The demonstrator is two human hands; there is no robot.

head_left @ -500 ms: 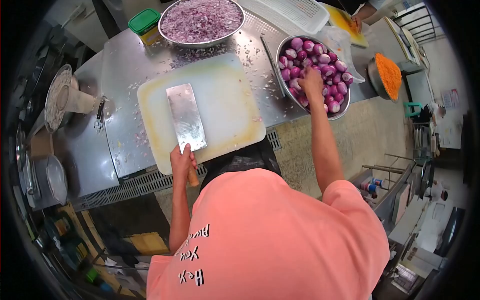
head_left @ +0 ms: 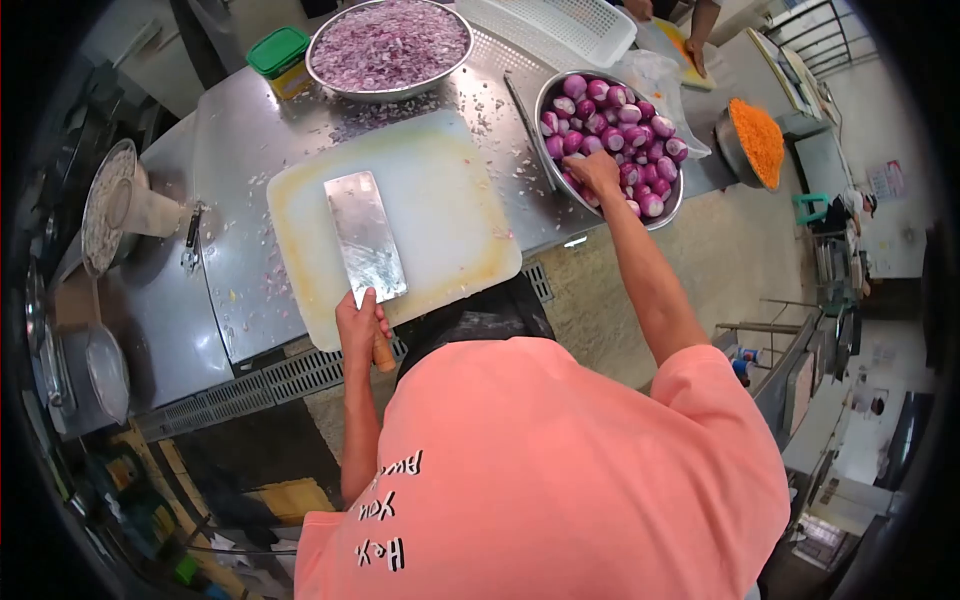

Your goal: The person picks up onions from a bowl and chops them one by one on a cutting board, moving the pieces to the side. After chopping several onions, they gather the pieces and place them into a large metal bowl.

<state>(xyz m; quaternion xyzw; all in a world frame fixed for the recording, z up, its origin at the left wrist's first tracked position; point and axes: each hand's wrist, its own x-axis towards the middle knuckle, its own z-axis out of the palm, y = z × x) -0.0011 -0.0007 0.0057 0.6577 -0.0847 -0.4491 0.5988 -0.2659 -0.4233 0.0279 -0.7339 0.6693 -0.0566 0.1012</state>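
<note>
My left hand point(head_left: 362, 325) is closed on the wooden handle of a cleaver point(head_left: 366, 235). The broad, smeared blade lies flat on a white cutting board point(head_left: 455, 200) with yellowed edges. My right hand point(head_left: 597, 174) reaches into a steel bowl point(head_left: 672, 212) full of peeled red onions point(head_left: 625, 135). Its fingers curl down over an onion by the bowl's left side, and the fingertips are partly hidden among the onions.
Chopped onion point(head_left: 390, 45) fills a steel basin beyond the board, beside a green-lidded tub point(head_left: 280, 62). Onion bits litter the steel table point(head_left: 235, 180). A white perforated basket point(head_left: 560, 30), grated orange food point(head_left: 757, 140) and a co-worker's hand point(head_left: 694, 55) are farther right.
My right hand has shifted left within the onion bowl, toward its left rim. My left hand and the cleaver stay in place on the board. The view has shifted slightly.
</note>
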